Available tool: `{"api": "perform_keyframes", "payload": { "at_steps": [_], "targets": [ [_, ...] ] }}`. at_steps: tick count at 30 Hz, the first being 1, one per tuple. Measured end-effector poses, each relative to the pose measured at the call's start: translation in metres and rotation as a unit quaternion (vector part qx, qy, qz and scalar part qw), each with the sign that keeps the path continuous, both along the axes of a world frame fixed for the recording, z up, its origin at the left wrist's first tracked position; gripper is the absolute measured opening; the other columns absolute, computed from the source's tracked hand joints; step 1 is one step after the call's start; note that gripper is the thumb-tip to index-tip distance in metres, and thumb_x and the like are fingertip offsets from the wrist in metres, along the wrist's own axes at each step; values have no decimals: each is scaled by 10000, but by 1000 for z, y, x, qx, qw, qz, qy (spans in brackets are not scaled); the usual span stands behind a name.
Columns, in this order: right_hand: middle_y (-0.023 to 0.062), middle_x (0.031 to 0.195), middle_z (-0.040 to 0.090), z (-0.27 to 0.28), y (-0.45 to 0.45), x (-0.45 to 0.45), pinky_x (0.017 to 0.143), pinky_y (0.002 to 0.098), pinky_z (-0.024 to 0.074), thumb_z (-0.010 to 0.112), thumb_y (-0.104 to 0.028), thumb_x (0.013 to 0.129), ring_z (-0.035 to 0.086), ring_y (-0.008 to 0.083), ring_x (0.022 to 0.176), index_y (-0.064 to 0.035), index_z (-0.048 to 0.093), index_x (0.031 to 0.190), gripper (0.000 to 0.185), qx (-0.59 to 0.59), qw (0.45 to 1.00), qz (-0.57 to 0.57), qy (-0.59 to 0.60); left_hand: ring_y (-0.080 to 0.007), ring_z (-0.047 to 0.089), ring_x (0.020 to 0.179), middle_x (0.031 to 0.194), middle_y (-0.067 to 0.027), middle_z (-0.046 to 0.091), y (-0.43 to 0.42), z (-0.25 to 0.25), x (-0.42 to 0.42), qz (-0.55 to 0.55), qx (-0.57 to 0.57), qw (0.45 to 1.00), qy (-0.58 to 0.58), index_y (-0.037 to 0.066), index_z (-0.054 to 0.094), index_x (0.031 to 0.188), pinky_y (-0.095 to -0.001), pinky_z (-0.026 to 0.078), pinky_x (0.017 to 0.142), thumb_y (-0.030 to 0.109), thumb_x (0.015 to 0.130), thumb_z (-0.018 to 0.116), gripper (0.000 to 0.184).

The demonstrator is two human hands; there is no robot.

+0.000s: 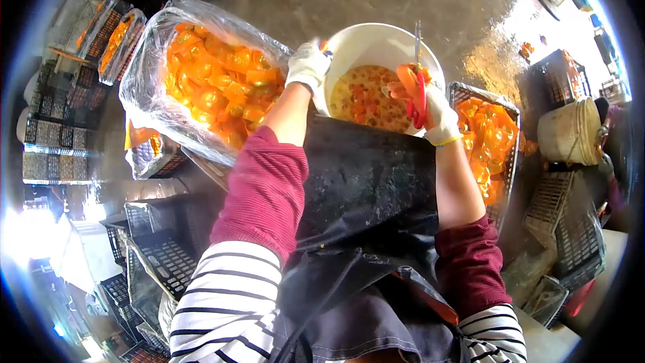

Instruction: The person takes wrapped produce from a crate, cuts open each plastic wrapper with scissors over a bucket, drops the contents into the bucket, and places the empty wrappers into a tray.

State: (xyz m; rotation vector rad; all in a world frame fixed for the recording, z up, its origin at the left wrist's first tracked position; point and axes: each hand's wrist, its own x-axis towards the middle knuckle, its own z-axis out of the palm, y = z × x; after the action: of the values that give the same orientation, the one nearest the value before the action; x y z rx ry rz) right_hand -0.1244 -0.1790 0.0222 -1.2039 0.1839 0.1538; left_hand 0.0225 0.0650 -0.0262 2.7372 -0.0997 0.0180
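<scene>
A white bucket (349, 44) holds liquid with small orange and brownish pieces in it. At its left rim is my left hand (308, 66), in a whitish glove, its fingers closed around something small and orange that I cannot make out. Over the bucket's right side, my right hand (430, 104) is wrapped round red-handled scissors (420, 97), whose blades point away from me. Some orange material shows by its fingers. Left of the bucket, a plastic-lined crate (151, 60) is full of shiny orange packets (225, 81).
At the right, a black crate (514, 154) holds more orange packets, with a dirty white bucket (570, 132) beyond. Stacked crates (57, 134) line the left side. Another person's arm (610, 128) shows at the far right edge. Orange scraps lie on the wet floor (497, 47).
</scene>
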Motion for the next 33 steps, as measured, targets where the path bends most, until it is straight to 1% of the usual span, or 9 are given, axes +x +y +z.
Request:
{"api": "perform_keyframes", "payload": {
  "at_steps": [4,6,8,14,21,23,25,28,33],
  "targets": [
    [169,1076,641,-17,-9,10,872,288,473,528,-183,910,609,218,1004,56,518,1211,385,-65,997,52,6,-343,632,876,884,-196,660,15,8,-6,68,-154,984,-61,65,656,951,-418,486,742,366,842,582,329],
    [138,1043,639,-17,-6,13,826,284,478,572,-173,893,609,197,947,33,549,1156,335,-71,995,63,26,-229,635,780,822,-116,672,18,26,-6,55,-378,924,13,27,650,966,-337,494,706,328,871,600,320],
    [76,973,634,-10,-4,16,729,275,486,631,-153,866,605,163,845,-3,596,1057,246,-65,993,60,76,-238,626,892,971,-111,659,10,46,-17,39,-681,726,84,20,612,1061,-349,508,773,341,874,611,371],
    [46,1052,612,-19,7,17,853,236,454,657,-105,858,582,126,969,4,574,1125,301,-175,979,106,-15,-274,563,1105,1168,-139,595,-26,49,-36,-19,-869,462,177,15,527,1205,-394,457,948,421,866,613,535],
    [33,948,618,-7,19,13,817,265,441,734,-174,795,553,136,905,-52,624,1016,276,-45,991,117,-37,-227,541,1124,1226,-135,577,-24,71,-46,-101,-710,660,224,-4,565,1196,-364,428,980,463,884,570,561],
    [57,1039,617,-7,18,13,836,250,451,665,-121,845,566,138,955,-24,601,1098,279,-108,983,148,-11,-220,537,1134,1239,-141,571,-22,70,-41,-177,-663,676,268,-10,567,1199,-356,424,985,477,900,532,573],
    [75,1044,637,-4,20,12,816,255,473,628,-110,873,590,150,940,-5,613,1114,264,-168,973,161,-1,-227,530,1153,1248,-147,566,-22,73,-45,-195,-641,685,285,-18,541,1229,-356,416,993,488,915,495,598],
    [73,987,651,-5,19,13,734,260,486,631,-134,875,605,141,847,-7,627,1089,250,-161,978,119,58,-216,523,1148,1242,-124,567,-22,48,-33,-153,-731,593,301,16,518,1248,-336,444,961,505,897,524,602],
    [62,939,652,2,14,16,631,252,471,628,-148,878,601,118,740,-11,612,1109,269,-205,972,75,81,-217,609,1007,1149,-98,616,-31,64,-53,-25,-753,599,271,55,469,1292,-337,498,873,279,864,651,517]
  ]
}}
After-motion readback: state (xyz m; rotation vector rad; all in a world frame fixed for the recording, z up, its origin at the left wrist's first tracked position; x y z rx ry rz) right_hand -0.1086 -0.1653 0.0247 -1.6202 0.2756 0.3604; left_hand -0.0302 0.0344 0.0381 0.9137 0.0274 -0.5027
